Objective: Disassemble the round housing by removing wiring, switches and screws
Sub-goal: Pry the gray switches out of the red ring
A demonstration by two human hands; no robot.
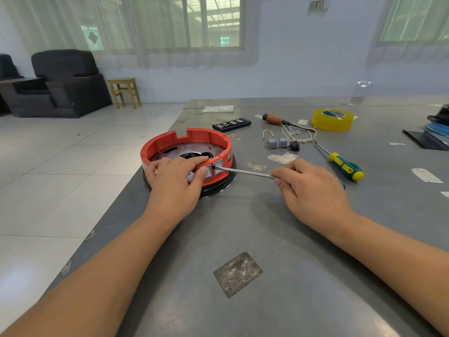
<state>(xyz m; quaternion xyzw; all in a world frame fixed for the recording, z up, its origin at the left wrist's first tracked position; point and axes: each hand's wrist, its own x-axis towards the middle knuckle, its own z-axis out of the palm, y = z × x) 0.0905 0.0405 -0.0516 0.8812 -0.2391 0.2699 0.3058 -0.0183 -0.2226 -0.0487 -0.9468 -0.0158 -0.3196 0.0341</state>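
- Round housing: left of frame centre on the table; rigid plastic, likely light and prone to sliding.
- Left hand: clamps the near rim, thumb beside the switches.
- Right hand: pinches the screwdriver, tip at a switch edge; pry gently.

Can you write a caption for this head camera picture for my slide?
Left hand steadies the red round housing while right hand pries a switch with a screwdriver.
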